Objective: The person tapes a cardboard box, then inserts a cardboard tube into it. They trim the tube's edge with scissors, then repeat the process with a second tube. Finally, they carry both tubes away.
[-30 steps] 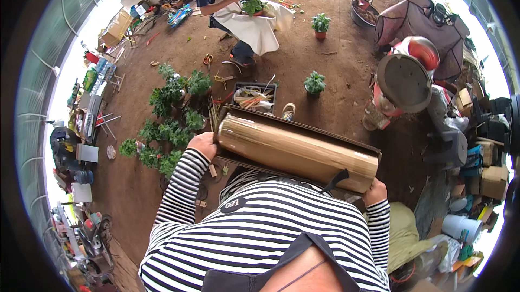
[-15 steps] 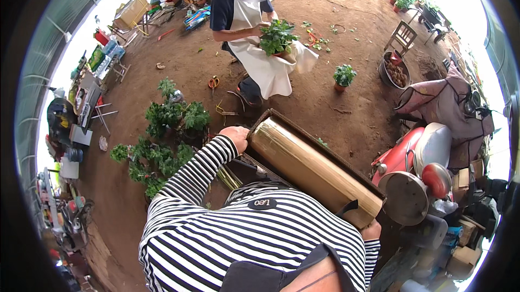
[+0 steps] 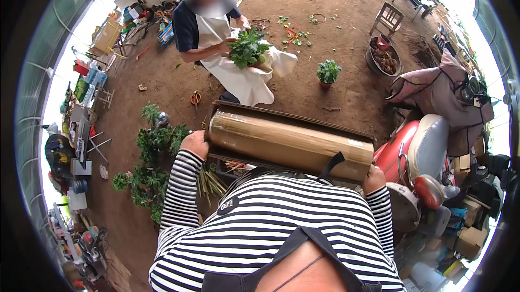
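Across my front lies a long cardboard box [image 3: 303, 117] with raised edges, and a thick, shiny brown roll [image 3: 287, 139] rests in it. My left hand [image 3: 195, 144] is closed around the box's left end, its fingertips hidden by the box. At the other end my right hand [image 3: 374, 179] grips the near right corner, partly hidden behind it. A black strap [image 3: 331, 165] lies over the right part of the roll. Below the box, beside my left forearm, cut green stems [image 3: 210, 184] are partly visible.
Ahead, a seated person in a pale apron [image 3: 238, 83] holds a potted plant [image 3: 249, 48]. Leafy plants [image 3: 146, 175] stand at my left, orange-handled scissors [image 3: 195, 98] on the soil. Another potted plant [image 3: 328, 73] stands ahead; a red tank [image 3: 398, 143] is close at right.
The box with the roll has swung from a steep slant to nearly crosswise. Its left end moved left with my left hand; my right hand rose and shows more. The view has turned right.
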The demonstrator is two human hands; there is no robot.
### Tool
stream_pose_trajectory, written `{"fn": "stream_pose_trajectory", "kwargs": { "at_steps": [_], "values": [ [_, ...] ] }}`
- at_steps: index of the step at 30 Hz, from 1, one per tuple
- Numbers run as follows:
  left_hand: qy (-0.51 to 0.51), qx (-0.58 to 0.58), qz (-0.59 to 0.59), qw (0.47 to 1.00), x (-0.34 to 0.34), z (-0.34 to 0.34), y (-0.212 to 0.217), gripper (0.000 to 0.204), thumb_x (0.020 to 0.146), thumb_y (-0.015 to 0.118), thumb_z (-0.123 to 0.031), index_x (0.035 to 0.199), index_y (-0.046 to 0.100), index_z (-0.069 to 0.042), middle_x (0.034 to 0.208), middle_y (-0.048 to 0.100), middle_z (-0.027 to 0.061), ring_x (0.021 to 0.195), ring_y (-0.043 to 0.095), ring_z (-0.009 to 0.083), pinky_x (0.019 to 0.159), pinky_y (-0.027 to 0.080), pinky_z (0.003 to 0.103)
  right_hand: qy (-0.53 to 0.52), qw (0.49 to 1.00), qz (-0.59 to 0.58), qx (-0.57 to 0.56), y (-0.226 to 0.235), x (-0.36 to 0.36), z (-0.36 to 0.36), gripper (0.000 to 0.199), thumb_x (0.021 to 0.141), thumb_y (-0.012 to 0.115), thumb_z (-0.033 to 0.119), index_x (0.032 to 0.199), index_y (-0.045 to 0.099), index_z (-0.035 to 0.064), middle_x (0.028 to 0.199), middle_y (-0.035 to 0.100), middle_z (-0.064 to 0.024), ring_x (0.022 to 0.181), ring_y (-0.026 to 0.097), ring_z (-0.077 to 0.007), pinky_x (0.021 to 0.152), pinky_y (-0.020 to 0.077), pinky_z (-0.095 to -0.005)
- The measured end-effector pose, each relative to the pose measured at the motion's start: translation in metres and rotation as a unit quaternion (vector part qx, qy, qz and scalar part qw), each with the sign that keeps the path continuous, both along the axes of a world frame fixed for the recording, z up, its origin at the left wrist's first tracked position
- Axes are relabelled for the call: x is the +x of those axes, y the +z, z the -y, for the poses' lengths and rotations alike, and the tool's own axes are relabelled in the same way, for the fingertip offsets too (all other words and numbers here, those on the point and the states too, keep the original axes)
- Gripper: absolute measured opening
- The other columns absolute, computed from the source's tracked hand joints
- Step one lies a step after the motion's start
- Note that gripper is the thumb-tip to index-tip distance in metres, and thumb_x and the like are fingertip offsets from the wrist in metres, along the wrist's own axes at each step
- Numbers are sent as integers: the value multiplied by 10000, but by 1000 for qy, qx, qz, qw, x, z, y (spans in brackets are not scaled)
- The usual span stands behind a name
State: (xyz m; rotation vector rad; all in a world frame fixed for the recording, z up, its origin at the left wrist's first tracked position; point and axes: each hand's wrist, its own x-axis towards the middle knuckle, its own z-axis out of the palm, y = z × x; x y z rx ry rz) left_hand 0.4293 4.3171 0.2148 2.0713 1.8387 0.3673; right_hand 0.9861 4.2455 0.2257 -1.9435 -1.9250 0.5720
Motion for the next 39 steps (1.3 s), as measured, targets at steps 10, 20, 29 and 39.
{"fn": "stream_pose_trajectory", "kwargs": {
  "at_steps": [10, 20, 29, 39],
  "values": [
    [122, -48, -18, 991, 47, -142, 20, 256, 768, 498, -84, 946, 682, -76, 931, 658, 193, 897, 616, 386, 794, 507, 436, 63, 997, -30, -27, -45, 29, -213, 193, 827, 533, 129, 968, 642, 56, 790, 641, -219, 769, 627, -397, 674, 511, -465],
    [38, -116, -25, 992, 129, -376, -2, 247, 768, 479, -147, 933, 629, -40, 936, 633, 229, 929, 591, 396, 849, 477, 470, 16, 996, -34, -87, -46, 122, -382, 238, 755, 488, 3, 931, 646, 23, 783, 632, -243, 769, 619, -421, 687, 506, -483],
    [-37, -157, -104, 982, 163, -542, -1, 236, 773, 476, -156, 880, 629, -12, 988, 652, 167, 981, 612, 311, 909, 465, 381, -4, 995, -69, -67, -33, 152, -514, 216, 828, 519, 59, 990, 659, 32, 848, 647, -235, 832, 632, -410, 698, 512, -447],
    [-35, -107, -50, 992, 188, -773, 17, 266, 755, 498, -165, 916, 674, -47, 944, 671, 196, 933, 633, 368, 827, 509, 452, -71, 996, -2, -60, -2, 141, -663, 218, 783, 549, 98, 944, 679, 30, 830, 660, -232, 801, 647, -408, 695, 516, -465]
  ]
}}
